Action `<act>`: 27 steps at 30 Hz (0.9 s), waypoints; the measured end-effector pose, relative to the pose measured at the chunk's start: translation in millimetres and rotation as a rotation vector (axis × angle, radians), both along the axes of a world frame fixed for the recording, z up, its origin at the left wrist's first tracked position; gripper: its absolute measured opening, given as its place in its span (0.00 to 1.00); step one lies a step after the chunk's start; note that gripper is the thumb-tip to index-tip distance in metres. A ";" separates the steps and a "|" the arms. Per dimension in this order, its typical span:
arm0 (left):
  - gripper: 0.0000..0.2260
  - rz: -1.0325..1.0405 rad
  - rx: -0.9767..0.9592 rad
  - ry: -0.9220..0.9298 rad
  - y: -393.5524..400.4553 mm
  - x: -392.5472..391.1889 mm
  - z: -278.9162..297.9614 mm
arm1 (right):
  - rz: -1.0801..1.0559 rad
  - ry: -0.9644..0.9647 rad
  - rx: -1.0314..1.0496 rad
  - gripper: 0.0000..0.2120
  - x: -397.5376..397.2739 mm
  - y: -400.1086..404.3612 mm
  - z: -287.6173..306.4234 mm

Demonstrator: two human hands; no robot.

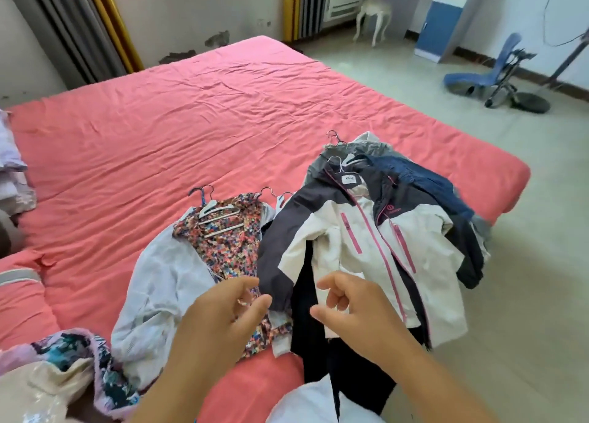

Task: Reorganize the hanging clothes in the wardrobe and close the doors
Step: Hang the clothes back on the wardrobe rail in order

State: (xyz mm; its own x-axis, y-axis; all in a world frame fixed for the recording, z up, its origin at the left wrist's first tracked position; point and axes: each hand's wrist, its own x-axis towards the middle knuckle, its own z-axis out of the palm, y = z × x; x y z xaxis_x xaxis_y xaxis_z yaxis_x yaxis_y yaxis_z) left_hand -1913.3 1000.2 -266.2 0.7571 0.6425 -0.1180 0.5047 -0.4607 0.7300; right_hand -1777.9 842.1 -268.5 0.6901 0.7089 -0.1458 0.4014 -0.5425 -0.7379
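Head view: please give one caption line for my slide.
Two bare hands, left hand and right hand, hover above hangered clothes: white-and-grey pink-zipped jacket and multicoloured speckled blouse, on coral-pink bedsheet.

My bed (159, 110) wears a wrinkled coral sheet. Beyond it, grey-and-gold curtains (79, 24), a pale tiled floor (414, 81), a white stool (373, 18), a toppled blue chair (484, 75).

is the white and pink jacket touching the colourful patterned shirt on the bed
Touching. The head view shows the jacket with its dark sleeve lying over the right edge of the patterned shirt.
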 end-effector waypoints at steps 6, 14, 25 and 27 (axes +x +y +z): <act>0.12 -0.127 -0.008 -0.042 -4.6 53.2 -8.7 | -0.185 -0.005 -0.039 0.13 38.2 -29.9 1.0; 0.14 -0.231 0.047 0.007 -8.4 146.6 -24.6 | -0.301 0.012 0.030 0.10 132.1 -44.9 -18.8; 0.12 -0.072 -0.013 0.153 -21.8 378.2 -102.4 | -0.142 0.078 -0.057 0.09 388.6 -20.0 -94.9; 0.12 -0.060 -0.016 0.197 -20.5 419.0 -119.5 | -0.076 0.071 -0.094 0.09 432.2 -13.3 -113.3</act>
State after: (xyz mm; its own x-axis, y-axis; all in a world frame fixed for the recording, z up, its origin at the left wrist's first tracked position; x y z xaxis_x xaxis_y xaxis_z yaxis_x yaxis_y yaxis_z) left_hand -1494.2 979.7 -385.7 0.7555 0.5936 -0.2772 0.6103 -0.4838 0.6273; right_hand -1345.7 828.8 -381.8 0.7265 0.6362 -0.2597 0.3051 -0.6373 -0.7076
